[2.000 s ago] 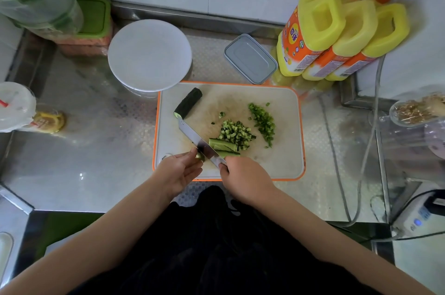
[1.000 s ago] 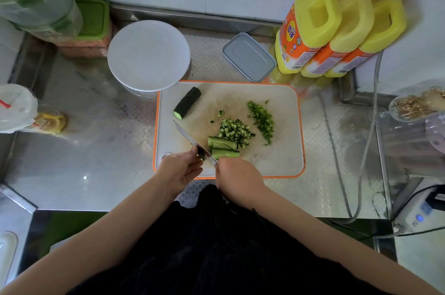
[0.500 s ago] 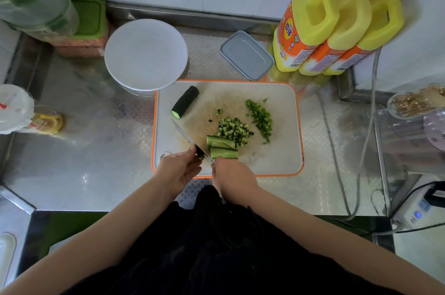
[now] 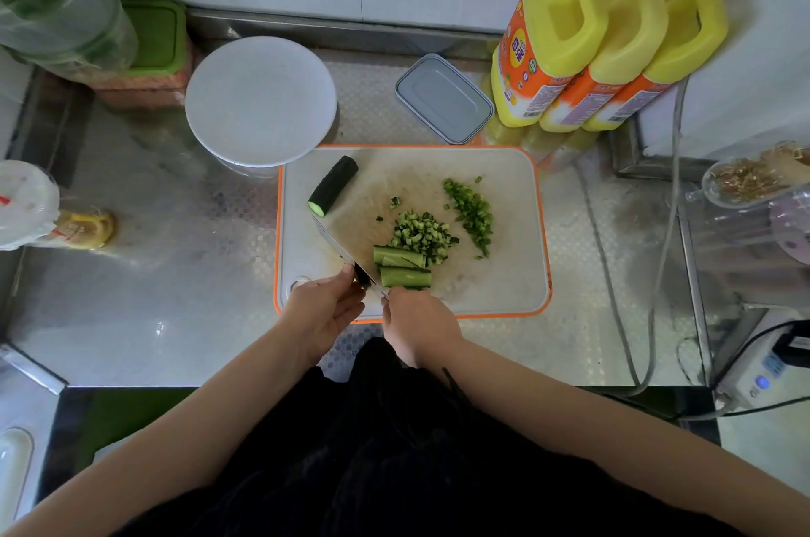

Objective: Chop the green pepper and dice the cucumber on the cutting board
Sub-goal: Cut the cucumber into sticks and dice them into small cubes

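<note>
A white cutting board (image 4: 504,286) with an orange rim lies in front of me. On it are a dark cucumber stub (image 4: 333,185), a pile of diced cucumber (image 4: 420,234), a strip of chopped green pepper (image 4: 471,212) and two cut cucumber lengths (image 4: 403,269). The knife (image 4: 337,245) slants across the board's left half, just left of those lengths. My right hand (image 4: 418,321) grips its handle, which is mostly hidden. My left hand (image 4: 324,308) sits at the blade's heel, thumb and fingertips pinching a small dark cucumber piece (image 4: 361,279).
A white round lid (image 4: 261,100) stands behind the board's left corner and a grey lidded box (image 4: 442,98) behind its middle. Three yellow bottles (image 4: 605,50) line the back right. Cables (image 4: 613,273) run along the right side. A wrapped cup (image 4: 26,203) sits far left.
The blade has drawn back off the cucumber lengths toward the near left. The lengths now lie apart to its right. Both hands shifted slightly left.
</note>
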`<state>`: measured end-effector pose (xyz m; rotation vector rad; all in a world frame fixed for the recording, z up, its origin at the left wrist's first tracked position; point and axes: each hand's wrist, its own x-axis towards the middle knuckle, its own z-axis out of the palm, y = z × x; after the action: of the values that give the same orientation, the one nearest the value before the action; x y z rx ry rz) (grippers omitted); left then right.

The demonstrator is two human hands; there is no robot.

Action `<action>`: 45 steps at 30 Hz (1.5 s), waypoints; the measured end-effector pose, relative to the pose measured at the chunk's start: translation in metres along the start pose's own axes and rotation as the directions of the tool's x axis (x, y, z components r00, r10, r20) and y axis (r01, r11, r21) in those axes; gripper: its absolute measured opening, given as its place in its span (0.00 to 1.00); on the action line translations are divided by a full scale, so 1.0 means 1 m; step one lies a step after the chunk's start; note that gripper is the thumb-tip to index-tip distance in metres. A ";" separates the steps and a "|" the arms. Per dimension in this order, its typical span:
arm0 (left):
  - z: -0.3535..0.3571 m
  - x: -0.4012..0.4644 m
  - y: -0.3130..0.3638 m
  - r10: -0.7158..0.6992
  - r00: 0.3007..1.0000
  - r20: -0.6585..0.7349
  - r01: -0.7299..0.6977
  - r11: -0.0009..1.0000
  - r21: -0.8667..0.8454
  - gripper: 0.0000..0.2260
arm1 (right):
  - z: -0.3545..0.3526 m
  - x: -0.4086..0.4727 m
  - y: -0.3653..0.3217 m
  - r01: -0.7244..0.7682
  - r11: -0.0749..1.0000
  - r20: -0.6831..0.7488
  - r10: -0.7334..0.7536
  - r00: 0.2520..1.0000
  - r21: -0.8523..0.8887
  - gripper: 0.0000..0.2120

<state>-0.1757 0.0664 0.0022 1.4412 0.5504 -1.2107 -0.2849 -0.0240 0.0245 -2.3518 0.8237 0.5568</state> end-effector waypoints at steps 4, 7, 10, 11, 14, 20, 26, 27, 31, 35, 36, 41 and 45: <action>-0.001 -0.001 -0.001 0.001 1.000 0.001 -0.001 1.000 0.002 0.14 | 0.007 0.003 0.003 0.004 1.000 -0.003 -0.004 1.000 0.005 0.13; 0.000 -0.002 -0.001 0.002 1.000 0.005 -0.002 1.000 0.008 0.13 | 0.011 0.004 0.005 0.014 1.000 -0.003 -0.014 1.000 -0.013 0.14; 0.000 -0.001 -0.001 0.007 1.000 -0.022 -0.006 1.000 0.020 0.15 | 0.015 0.005 0.006 0.018 1.000 0.017 -0.017 1.000 -0.025 0.12; 0.001 -0.001 -0.001 0.008 0.999 -0.034 -0.008 1.000 0.026 0.15 | 0.015 0.005 0.006 0.013 0.999 0.027 -0.012 1.000 -0.033 0.11; 0.002 -0.003 -0.001 0.031 0.997 -0.077 -0.028 0.999 0.046 0.11 | 0.016 0.006 0.006 0.012 0.998 0.060 -0.009 0.998 -0.061 0.08; 0.001 -0.002 0.013 0.096 0.992 -0.087 -0.082 0.984 0.157 0.12 | 0.016 0.003 0.000 -0.006 0.999 0.099 0.011 0.995 -0.053 0.15; 0.002 -0.003 0.017 0.031 0.998 -0.050 -0.018 0.972 0.235 0.13 | 0.011 -0.002 -0.002 0.069 0.986 0.022 -0.066 0.998 -0.153 0.21; 0.002 -0.001 0.017 0.015 0.998 -0.057 -0.002 0.975 0.224 0.11 | 0.013 -0.003 -0.001 0.069 0.991 0.138 -0.052 0.989 -0.118 0.19; 0.003 0.005 0.012 0.002 0.992 -0.123 0.014 0.991 0.130 0.05 | 0.015 -0.002 0.006 0.087 0.995 0.214 -0.073 0.974 -0.054 0.16; 0.002 0.005 0.009 -0.025 0.992 -0.123 0.022 0.999 -0.026 0.05 | 0.011 -0.003 0.009 0.162 0.970 0.166 -0.132 0.977 -0.181 0.23; 0.002 0.004 0.009 -0.029 0.993 -0.110 0.022 0.998 -0.063 0.05 | 0.010 -0.003 0.010 0.179 0.963 0.152 -0.150 0.977 -0.201 0.25; 0.004 0.003 0.010 0.028 0.987 -0.155 -0.053 0.986 -0.159 0.11 | 0.004 -0.005 0.008 0.182 0.949 0.084 -0.166 0.983 -0.256 0.29; 0.006 0.000 0.007 0.065 0.975 -0.211 -0.108 0.975 -0.195 0.15 | 0.001 -0.007 0.010 0.198 0.927 0.028 -0.199 0.980 -0.320 0.31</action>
<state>-0.1718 0.0593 0.0056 1.4049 0.7233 -0.9140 -0.2971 -0.0273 0.0239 -2.6953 0.5158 0.6382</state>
